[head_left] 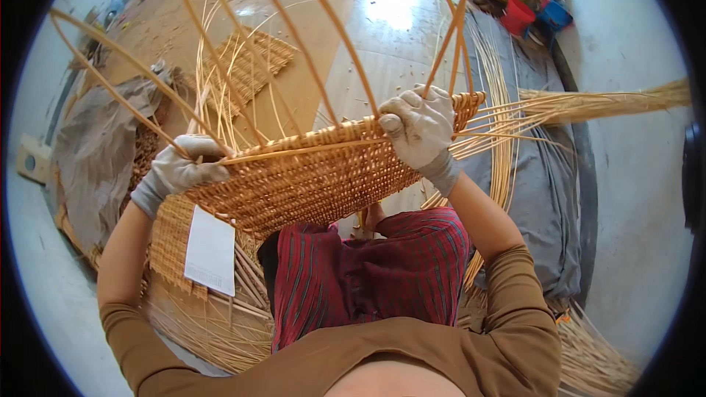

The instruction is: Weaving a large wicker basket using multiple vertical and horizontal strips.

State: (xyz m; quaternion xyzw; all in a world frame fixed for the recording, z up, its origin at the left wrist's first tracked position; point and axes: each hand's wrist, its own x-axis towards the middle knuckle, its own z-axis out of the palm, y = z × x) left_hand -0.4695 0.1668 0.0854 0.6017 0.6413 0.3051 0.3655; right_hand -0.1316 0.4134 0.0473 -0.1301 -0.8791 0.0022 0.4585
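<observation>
A woven brown wicker panel (pixel 309 184) spans the space above my lap, with long bent stakes rising from its upper edge. My left hand (pixel 187 173), in a pale grey glove, is closed on its left end near the rim. My right hand (pixel 419 129), gloved the same way, grips the rim near the right end. A flat pale strip (pixel 294 150) runs along the panel just below the rim, between my two hands. Loose strands poke out from behind the panel on both sides.
Flat woven mats (pixel 261 59) lie beyond and left, near a paper sheet (pixel 209 250). A grey cloth (pixel 103 140) covers material at left. Long rod bundles (pixel 588 103) extend right over grey fabric (pixel 555 220). Red (pixel 518 18) and blue (pixel 555 15) containers stand back right.
</observation>
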